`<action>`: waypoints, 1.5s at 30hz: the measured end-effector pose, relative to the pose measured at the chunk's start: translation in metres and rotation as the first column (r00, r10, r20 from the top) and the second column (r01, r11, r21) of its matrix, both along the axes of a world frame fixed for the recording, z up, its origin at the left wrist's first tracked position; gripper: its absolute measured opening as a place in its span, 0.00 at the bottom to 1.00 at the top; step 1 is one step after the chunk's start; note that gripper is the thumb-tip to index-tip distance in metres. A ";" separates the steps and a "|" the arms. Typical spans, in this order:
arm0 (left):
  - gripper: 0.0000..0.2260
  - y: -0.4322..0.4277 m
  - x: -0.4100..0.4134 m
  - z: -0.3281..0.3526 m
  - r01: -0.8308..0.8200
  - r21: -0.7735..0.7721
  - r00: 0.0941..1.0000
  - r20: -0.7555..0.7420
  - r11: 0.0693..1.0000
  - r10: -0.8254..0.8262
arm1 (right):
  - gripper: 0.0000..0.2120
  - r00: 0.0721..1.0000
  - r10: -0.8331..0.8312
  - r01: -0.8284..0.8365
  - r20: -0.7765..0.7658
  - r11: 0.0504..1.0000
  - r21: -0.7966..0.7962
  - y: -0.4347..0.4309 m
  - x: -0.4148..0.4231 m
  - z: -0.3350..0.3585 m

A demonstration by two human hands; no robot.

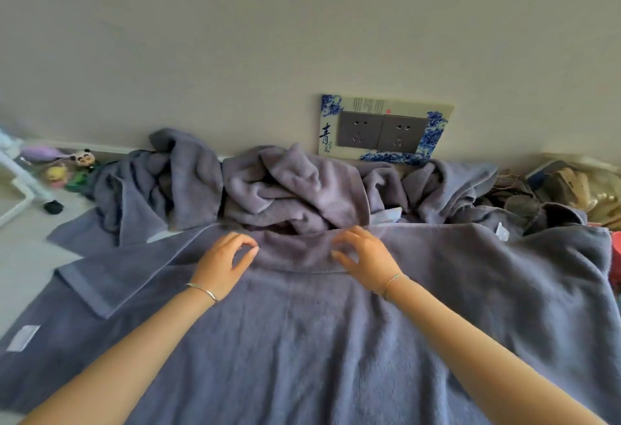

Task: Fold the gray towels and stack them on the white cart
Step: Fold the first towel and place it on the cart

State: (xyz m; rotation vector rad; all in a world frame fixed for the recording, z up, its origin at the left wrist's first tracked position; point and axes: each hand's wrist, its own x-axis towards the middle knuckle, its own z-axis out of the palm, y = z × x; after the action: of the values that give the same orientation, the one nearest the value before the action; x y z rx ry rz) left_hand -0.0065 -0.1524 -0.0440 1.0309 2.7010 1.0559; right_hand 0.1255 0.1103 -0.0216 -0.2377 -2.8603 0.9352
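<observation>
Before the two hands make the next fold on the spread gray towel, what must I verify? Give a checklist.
1. Spread towel lies flat: not ok, wrinkled at the right.
2. Left hand grips the far edge: cannot tell.
3. Right hand grips the far edge: cannot tell.
4. Crumpled towel pile clear of that edge: not ok, they touch.
5. White cart has free room: cannot tell, only a bit shows.
</observation>
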 end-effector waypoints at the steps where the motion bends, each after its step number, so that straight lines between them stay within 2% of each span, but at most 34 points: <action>1: 0.20 -0.019 -0.004 -0.002 -0.002 -0.023 1.000 -0.008 1.000 0.002 | 0.15 0.999 0.027 -0.026 0.034 1.000 -0.015 -0.021 -0.004 -0.005; 4: 0.28 -0.087 -0.018 -0.008 -0.064 -0.179 0.997 -0.057 0.982 0.054 | 0.21 0.993 0.068 -0.065 0.093 0.997 -0.034 -0.093 -0.023 -0.023; 6: 0.36 -0.119 -0.022 -0.015 -0.121 -0.365 0.991 -0.092 0.923 0.094 | 0.29 0.989 0.089 -0.089 0.120 0.996 -0.002 -0.131 -0.033 -0.030; 8: 0.39 -0.149 -0.027 -0.025 -0.149 -0.505 0.989 -0.056 0.850 0.140 | 0.38 0.978 0.116 -0.125 0.175 0.991 0.044 -0.166 -0.042 -0.040; 10: 0.42 -0.176 -0.031 -0.035 -0.142 -0.587 0.985 0.000 0.797 0.175 | 0.43 0.968 0.132 -0.149 0.214 0.987 0.065 -0.196 -0.045 -0.056; 12: 0.49 -0.196 -0.028 -0.044 -0.146 -0.612 0.986 -0.021 0.778 0.168 | 0.43 0.967 0.120 -0.145 0.224 0.985 0.095 -0.217 -0.039 -0.076; 14: 0.51 -0.213 -0.017 -0.052 -0.163 -0.592 0.984 -0.038 0.789 0.175 | 0.37 0.973 0.109 -0.150 0.202 0.969 0.196 -0.237 -0.026 -0.091; 17: 0.48 -0.231 -0.004 -0.057 -0.149 -0.540 0.987 -0.025 0.828 0.162 | 0.29 0.980 0.111 -0.149 0.166 0.961 0.232 -0.254 -0.007 -0.097; 20: 0.49 -0.255 -0.008 -0.051 -0.076 -0.462 0.996 -0.002 0.884 0.085 | 0.37 0.986 0.065 -0.088 0.151 0.985 0.151 -0.263 -0.014 -0.080; 22: 0.48 -0.270 -0.018 -0.043 -0.049 -0.371 0.997 0.040 0.927 0.069 | 0.38 0.994 0.035 -0.041 0.108 0.998 0.052 -0.269 -0.035 -0.060; 24: 0.45 -0.286 -0.031 -0.036 -0.105 -0.308 0.993 0.025 0.946 0.118 | 0.34 0.993 0.101 -0.099 0.068 0.995 -0.026 -0.285 -0.064 -0.046; 26: 0.42 -0.303 -0.045 -0.036 -0.182 -0.297 0.983 -0.017 0.938 0.185 | 0.32 0.971 0.229 -0.225 0.067 0.973 -0.055 -0.305 -0.093 -0.042; 29: 0.37 -0.327 -0.061 -0.039 -0.267 -0.320 0.960 -0.007 0.909 0.279 | 0.28 0.915 0.384 -0.381 0.126 0.923 -0.052 -0.337 -0.128 -0.041; 31: 0.37 -0.342 -0.068 -0.040 -0.284 -0.316 0.950 0.034 0.905 0.310 | 0.24 0.872 0.435 -0.429 0.225 0.900 -0.075 -0.351 -0.146 -0.041; 34: 0.37 -0.355 -0.072 -0.039 -0.245 -0.307 0.955 0.086 0.920 0.284 | 0.27 0.816 0.447 -0.488 0.368 0.873 0.022 -0.358 -0.159 -0.040; 39: 0.33 -0.378 -0.075 -0.040 -0.293 -0.281 0.940 0.089 0.914 0.329 | 0.31 0.764 0.484 -0.587 0.426 0.796 0.148 -0.366 -0.172 -0.043; 43: 0.24 -0.387 -0.080 -0.042 -0.357 -0.191 0.902 0.185 0.915 0.390 | 0.19 0.819 0.428 -0.517 0.382 0.840 0.168 -0.371 -0.176 -0.048; 45: 0.14 -0.391 -0.083 -0.042 -0.353 -0.169 0.892 0.235 0.920 0.385 | 0.11 0.853 0.403 -0.445 0.330 0.894 0.059 -0.369 -0.180 -0.049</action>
State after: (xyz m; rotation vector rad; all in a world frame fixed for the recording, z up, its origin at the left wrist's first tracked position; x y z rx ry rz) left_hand -0.0898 -0.5434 -0.0858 0.3270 2.7500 0.9731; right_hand -0.0546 -0.2585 -0.0704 0.3105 -3.3337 0.8205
